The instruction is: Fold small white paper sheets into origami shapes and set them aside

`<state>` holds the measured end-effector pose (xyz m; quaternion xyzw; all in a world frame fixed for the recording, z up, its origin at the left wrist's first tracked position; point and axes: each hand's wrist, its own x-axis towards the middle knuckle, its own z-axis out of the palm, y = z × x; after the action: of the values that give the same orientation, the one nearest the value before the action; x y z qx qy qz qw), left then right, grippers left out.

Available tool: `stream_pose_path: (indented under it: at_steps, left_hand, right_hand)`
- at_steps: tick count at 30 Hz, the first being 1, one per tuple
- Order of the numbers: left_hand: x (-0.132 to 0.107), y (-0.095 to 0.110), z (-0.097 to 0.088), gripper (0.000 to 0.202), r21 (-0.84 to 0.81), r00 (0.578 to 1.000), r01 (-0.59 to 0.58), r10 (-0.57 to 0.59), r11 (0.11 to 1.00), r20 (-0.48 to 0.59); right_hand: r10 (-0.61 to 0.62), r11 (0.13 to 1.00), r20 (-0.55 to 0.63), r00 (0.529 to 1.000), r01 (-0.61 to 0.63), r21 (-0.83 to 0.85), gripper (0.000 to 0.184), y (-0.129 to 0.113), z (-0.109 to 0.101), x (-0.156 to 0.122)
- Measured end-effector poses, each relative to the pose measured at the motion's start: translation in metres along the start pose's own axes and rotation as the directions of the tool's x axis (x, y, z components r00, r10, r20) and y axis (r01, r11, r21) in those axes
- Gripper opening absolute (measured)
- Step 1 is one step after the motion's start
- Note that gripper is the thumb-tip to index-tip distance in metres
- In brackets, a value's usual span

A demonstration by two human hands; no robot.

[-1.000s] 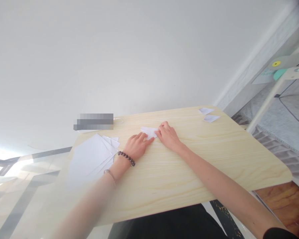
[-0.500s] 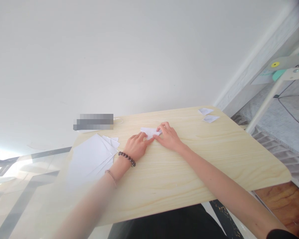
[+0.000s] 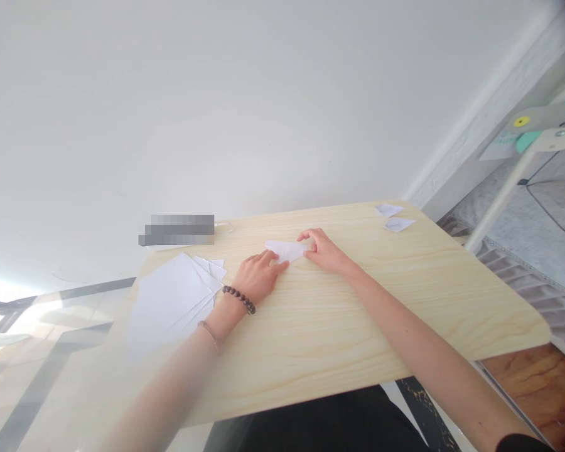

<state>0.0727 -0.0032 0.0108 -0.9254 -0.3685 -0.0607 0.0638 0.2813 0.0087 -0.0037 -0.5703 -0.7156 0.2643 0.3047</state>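
Note:
A small white folded paper (image 3: 289, 251) lies flat on the wooden table, its long edge facing the wall. My left hand (image 3: 255, 276), with a beaded bracelet at the wrist, presses the paper's left part down with thumb and fingertips. At the paper's right tip, my right hand (image 3: 327, 252) pinches the point between thumb and finger, the index finger curved above it. Toward the table's far right corner are two folded paper pieces (image 3: 388, 210) (image 3: 398, 224), pointed at both ends.
White paper sheets (image 3: 169, 295) lie fanned out at the table's left side. Behind them is a blurred-out box shape (image 3: 181, 230) with a thin white cord. The wooden table (image 3: 405, 282) meets a plain wall at its back. A white metal frame (image 3: 499, 194) stands off to the right.
My right hand has slid slightly right, from the paper's middle to its right tip, uncovering more of the paper. My left hand stays nearly in place.

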Motion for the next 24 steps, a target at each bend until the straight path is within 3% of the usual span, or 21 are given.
stream_pose_path:
  at_steps: [6,10,19,24]
  left_hand:
    - [-0.001,0.003,-0.003,0.037,0.012,1.000,-0.013,0.013,1.000,-0.003]
    - [-0.001,0.004,-0.004,0.037,0.028,0.999,-0.034,0.034,0.999,-0.013]
    - [0.000,0.003,-0.006,0.025,-0.023,0.998,-0.061,0.061,0.998,-0.003]
    - [0.000,0.004,-0.009,0.026,-0.031,0.999,-0.046,0.046,0.998,0.006]
  right_hand:
    - [0.005,0.997,-0.064,0.998,-0.010,-0.080,0.023,-0.002,0.008,-0.002]
    - [-0.026,0.974,-0.076,0.997,0.009,-0.225,0.028,-0.007,0.014,-0.004]
    - [0.005,0.997,-0.026,1.000,-0.007,-0.079,0.026,0.004,0.006,0.002]
    - [-0.008,0.974,-0.063,0.998,-0.007,-0.228,0.033,-0.004,0.013,-0.003]
